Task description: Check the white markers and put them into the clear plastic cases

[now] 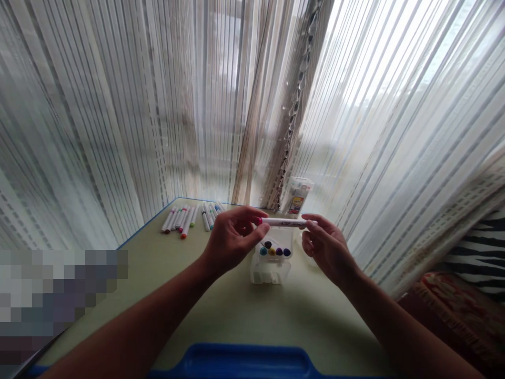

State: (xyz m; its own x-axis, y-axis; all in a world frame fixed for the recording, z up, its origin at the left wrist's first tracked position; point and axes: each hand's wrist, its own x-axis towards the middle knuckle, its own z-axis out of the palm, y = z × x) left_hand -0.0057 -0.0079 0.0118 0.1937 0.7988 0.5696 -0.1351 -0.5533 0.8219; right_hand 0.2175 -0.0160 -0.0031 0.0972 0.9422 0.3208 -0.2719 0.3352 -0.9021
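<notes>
A white marker (282, 222) with a pinkish-red end is held level between my two hands above the table. My left hand (232, 234) pinches its coloured end, and my right hand (325, 239) grips the plain white end with thumb and fingertips. Just below and behind the marker stands an open clear plastic case (272, 271). Several markers (273, 251) lie in it with their coloured ends facing me: dark, light blue, yellow, purple and navy.
Loose white markers (182, 220) lie in a group at the table's far left, with a second group (211, 215) beside my left hand. Upright at the back is a clear labelled box (299, 196). The pale table (236, 316) has a blue front tray (248, 360). String curtains (213, 105) hang behind.
</notes>
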